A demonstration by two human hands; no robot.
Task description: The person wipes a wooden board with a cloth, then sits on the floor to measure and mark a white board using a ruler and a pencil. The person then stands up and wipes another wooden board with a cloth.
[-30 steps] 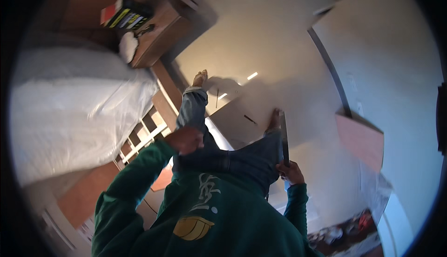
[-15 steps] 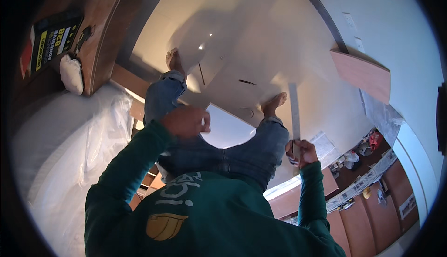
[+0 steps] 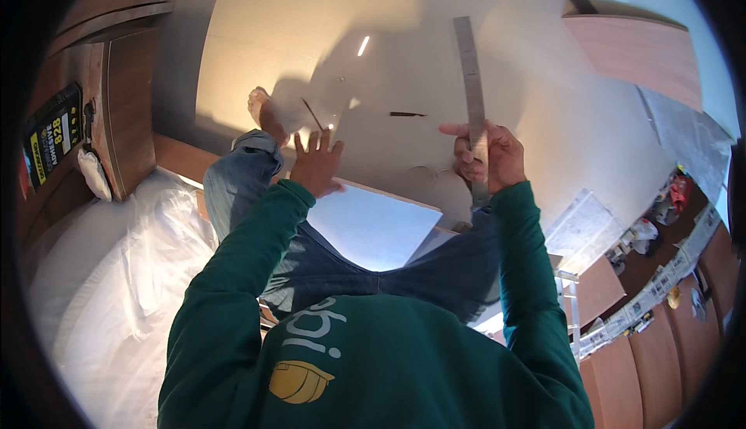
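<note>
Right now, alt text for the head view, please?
The right hand holds a long, flat grey strip; the left hand, spread open, is near a pale panel between the legs. Plastic sheeting lies at left.

Smooth pale floor (image 3: 272, 33) out in front, and there they lie: 1 slender dark stick (image 3: 311, 113), slanting, 1 short dark strip (image 3: 407, 114) nearly crosswise, well apart, a bare foot (image 3: 268, 116) planted leftward.

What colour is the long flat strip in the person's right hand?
The flat strip in the right hand looks dull grey; the head view shows it.
</note>
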